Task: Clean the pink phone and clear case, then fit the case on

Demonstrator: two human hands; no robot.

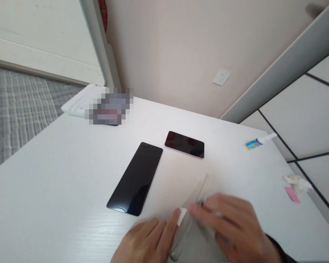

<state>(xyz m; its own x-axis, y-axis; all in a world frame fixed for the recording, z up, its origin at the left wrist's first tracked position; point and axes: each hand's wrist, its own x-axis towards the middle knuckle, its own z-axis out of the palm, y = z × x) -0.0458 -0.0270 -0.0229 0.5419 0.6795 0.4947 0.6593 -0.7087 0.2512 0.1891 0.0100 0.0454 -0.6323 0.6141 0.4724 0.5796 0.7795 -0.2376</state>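
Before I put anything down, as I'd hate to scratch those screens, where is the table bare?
Widest: the table between its left edge and the black panel. Another: between the pink-edged phone and the bottle. Crowded: the near middle, with left hand, right hand and a clear strip.

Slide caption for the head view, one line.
Left hand and right hand at a blurred, see-through item, with a phone and a longer black panel beyond on the white table.
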